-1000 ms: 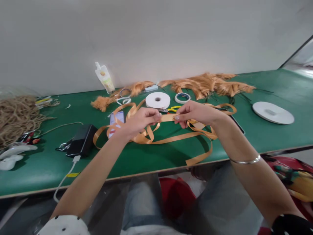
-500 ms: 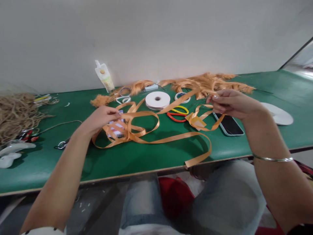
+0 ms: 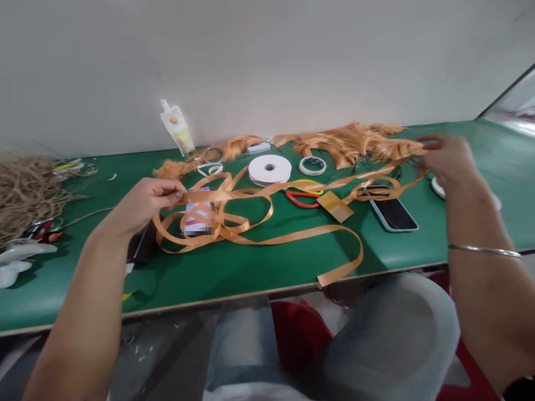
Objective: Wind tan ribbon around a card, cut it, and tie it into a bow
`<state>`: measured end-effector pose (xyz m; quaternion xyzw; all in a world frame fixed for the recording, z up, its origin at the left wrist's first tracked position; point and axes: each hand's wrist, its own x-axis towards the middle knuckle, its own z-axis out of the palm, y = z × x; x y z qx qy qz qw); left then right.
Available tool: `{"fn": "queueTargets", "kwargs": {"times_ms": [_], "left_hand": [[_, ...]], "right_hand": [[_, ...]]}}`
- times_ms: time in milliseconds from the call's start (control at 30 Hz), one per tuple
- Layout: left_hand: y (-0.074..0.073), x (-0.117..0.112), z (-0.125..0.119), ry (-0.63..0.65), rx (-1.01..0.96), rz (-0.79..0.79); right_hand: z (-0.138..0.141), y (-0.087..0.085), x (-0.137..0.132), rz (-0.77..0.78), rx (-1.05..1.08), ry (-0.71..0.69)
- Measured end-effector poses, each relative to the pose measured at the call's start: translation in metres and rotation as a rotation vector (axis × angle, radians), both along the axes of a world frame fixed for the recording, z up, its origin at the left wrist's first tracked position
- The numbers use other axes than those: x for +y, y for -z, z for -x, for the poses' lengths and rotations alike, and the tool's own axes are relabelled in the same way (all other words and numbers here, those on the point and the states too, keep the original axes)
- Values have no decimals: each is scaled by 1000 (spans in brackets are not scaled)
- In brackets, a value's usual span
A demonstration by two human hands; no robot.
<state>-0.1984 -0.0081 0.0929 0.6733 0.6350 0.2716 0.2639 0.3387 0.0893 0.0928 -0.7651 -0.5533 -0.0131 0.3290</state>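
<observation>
An orange satin ribbon [image 3: 292, 238] lies in loose loops over the green tabletop. My left hand [image 3: 148, 205] pinches one stretch of it at the left, thumb against fingers. At the right, my right hand [image 3: 447, 159] is closed on another stretch of the ribbon, held above the table. Between the two hands the ribbon runs across, drawn fairly straight. A yellow card [image 3: 335, 207] sits under the span, close to a length of ribbon leading to my right hand. Beneath the left loops is a printed packet [image 3: 197, 217], partly covered.
A white spool [image 3: 270, 170], a tape roll [image 3: 312, 165] and red-and-yellow-handled scissors [image 3: 303, 199] lie mid-table. A phone [image 3: 393, 214] rests at right. Orange fibre bundles [image 3: 346, 142] line the wall, near a pouch [image 3: 178, 127]. Twine [image 3: 29, 195] is heaped at left.
My right hand has moved right and slightly up with the ribbon, my left hand a little left. The ribbon between them is stretched wider, and the yellow card shows more fully.
</observation>
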Motion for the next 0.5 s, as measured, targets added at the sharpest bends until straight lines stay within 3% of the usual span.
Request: {"fn": "queueTargets", "kwargs": {"times_ms": [67,133,200,333,400,500], "left_hand": [[-3,-2,-6,62,-98,42],[-8,-5,-16,130,-171,50],[-14,-9,-28,196,-169,25],[-28,-19,-51,279,-140,8],[-32,-22,-56,270,-115,-32],[-32,-22,-49,189,-62,-110]], "right_hand": [[33,-5,-6,30,119,-201],[81,-10,-21,9,-11,-539],[138,-11,-43,7,-65,-769],[239,0,-88,260,161,-1333],[265,10,-99,346,219,-1360],[269,21,-97,459,463,-1312]]}}
